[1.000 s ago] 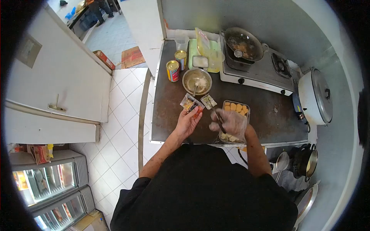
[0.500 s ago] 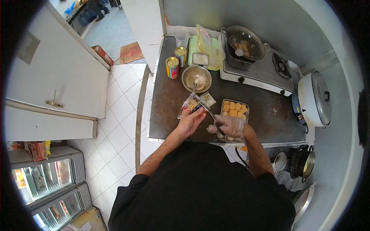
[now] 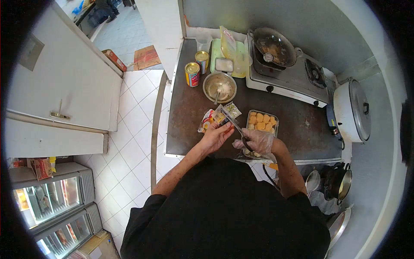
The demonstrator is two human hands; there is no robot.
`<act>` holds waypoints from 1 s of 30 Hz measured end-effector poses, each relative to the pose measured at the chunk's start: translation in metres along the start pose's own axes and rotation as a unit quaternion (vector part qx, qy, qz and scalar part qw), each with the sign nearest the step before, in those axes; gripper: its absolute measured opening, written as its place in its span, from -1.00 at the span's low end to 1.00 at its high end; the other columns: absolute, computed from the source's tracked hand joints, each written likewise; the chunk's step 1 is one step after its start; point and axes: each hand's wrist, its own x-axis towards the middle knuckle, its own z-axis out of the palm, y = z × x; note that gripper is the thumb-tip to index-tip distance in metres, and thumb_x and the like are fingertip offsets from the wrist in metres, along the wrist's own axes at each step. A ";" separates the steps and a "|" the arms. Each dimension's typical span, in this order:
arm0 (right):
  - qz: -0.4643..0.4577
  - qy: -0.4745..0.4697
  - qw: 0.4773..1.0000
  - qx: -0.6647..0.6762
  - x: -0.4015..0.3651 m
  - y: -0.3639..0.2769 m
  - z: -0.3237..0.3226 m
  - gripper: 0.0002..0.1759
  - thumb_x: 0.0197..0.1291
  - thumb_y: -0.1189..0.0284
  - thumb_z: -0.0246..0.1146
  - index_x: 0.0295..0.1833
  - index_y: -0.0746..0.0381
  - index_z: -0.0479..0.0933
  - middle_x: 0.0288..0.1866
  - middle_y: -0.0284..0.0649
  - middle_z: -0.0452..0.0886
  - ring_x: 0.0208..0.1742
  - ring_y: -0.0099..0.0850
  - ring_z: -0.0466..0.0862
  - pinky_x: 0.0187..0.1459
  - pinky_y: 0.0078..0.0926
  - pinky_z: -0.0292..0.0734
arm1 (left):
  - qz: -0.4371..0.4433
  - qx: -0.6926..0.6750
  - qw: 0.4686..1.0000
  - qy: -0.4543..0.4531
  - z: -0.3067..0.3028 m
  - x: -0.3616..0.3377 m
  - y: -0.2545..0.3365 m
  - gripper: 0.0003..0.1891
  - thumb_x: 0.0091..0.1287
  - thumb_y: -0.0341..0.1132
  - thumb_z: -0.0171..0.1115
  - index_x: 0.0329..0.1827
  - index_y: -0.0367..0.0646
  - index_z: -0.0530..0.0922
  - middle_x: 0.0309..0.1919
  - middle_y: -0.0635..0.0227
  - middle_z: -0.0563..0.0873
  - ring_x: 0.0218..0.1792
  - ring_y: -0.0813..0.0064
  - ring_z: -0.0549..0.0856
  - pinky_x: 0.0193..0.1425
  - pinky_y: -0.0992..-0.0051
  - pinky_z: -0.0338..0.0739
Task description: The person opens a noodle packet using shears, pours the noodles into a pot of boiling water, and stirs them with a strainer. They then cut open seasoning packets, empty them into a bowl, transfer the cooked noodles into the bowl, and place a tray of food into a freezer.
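Observation:
My left hand (image 3: 215, 137), bare, pinches a small clear sachet (image 3: 219, 115) with something dark and yellowish in it. In my right hand (image 3: 260, 141), inside a clear plastic glove, is a pair of scissors (image 3: 236, 126) with black handles. Its blades reach left to the sachet's edge; whether they are parted is too small to tell. Just left of my left hand lies a red and yellow packet (image 3: 205, 122). Another small sachet (image 3: 233, 110) rests beyond the blades. Beside my right hand, golden nugget-like pieces (image 3: 261, 122) fill a clear tray (image 3: 277, 127).
A metal bowl (image 3: 205, 83) with a fork (image 3: 218, 91) stands beyond my hands. Two cans (image 3: 192, 75) and a green board (image 3: 214, 49) are behind it. A wok (image 3: 276, 45) sits on the gas stove (image 3: 282, 82); a large lidded pot (image 3: 348, 110) stands at right.
The sachet has tilted and shifted slightly right against the scissors' blades. More of the red and yellow packet now shows beside my left hand. My right hand has barely moved.

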 end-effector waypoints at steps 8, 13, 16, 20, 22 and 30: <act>-0.004 -0.002 1.000 -0.027 0.011 0.024 0.001 -0.30 0.15 -0.19 0.25 -0.05 0.30 0.47 -0.22 -0.01 0.61 -0.17 -0.16 0.62 -0.11 -0.24 0.49 | -0.065 0.029 0.997 -0.035 -0.011 0.012 -0.014 -0.79 0.38 -0.42 0.22 0.05 -0.11 0.52 -0.12 0.42 0.68 -0.09 0.58 0.67 0.07 0.56 0.64; 0.030 0.003 0.998 -0.048 0.015 0.031 -0.005 -0.34 0.20 -0.15 0.23 -0.04 0.30 0.47 -0.24 -0.02 0.62 -0.18 -0.19 0.61 -0.12 -0.25 0.48 | -0.105 0.038 0.993 -0.045 -0.015 0.022 -0.019 -0.78 0.41 -0.41 0.19 0.07 -0.15 0.47 -0.13 0.42 0.67 -0.10 0.59 0.68 0.08 0.58 0.65; 0.015 0.006 0.998 -0.056 0.035 0.057 0.000 -0.41 0.25 -0.09 0.22 -0.03 0.27 0.48 -0.27 -0.05 0.62 -0.21 -0.25 0.59 -0.15 -0.28 0.47 | -0.125 0.013 0.992 -0.035 -0.023 0.034 -0.028 -0.80 0.41 -0.39 0.19 0.05 -0.14 0.47 -0.12 0.40 0.66 -0.10 0.57 0.68 0.09 0.57 0.63; 0.063 0.013 0.997 -0.053 0.047 0.061 -0.004 -0.42 0.24 -0.07 0.24 -0.06 0.31 0.48 -0.35 -0.10 0.59 -0.31 -0.32 0.54 -0.26 -0.35 0.46 | -0.139 0.028 0.990 -0.001 -0.043 0.054 -0.035 -0.76 0.38 -0.39 0.24 0.07 -0.17 0.50 -0.10 0.37 0.68 -0.09 0.54 0.67 0.05 0.57 0.64; 0.026 0.009 0.999 -0.044 0.072 0.094 0.003 -0.41 0.23 -0.06 0.25 -0.08 0.32 0.49 -0.36 -0.13 0.59 -0.32 -0.34 0.53 -0.27 -0.35 0.45 | -0.177 0.025 0.981 -0.073 -0.067 0.070 -0.045 -0.76 0.40 -0.37 0.21 0.07 -0.17 0.47 -0.07 0.34 0.66 -0.06 0.49 0.68 0.10 0.56 0.62; 0.022 -0.073 0.997 -0.020 0.142 0.150 0.015 -0.41 0.27 -0.05 0.16 0.01 0.32 0.54 -0.24 -0.04 0.65 -0.18 -0.21 0.60 -0.11 -0.24 0.48 | -0.195 0.066 0.978 -0.027 -0.101 0.095 -0.051 -0.75 0.41 -0.41 0.16 0.11 -0.24 0.48 -0.03 0.33 0.64 0.03 0.43 0.67 0.12 0.54 0.62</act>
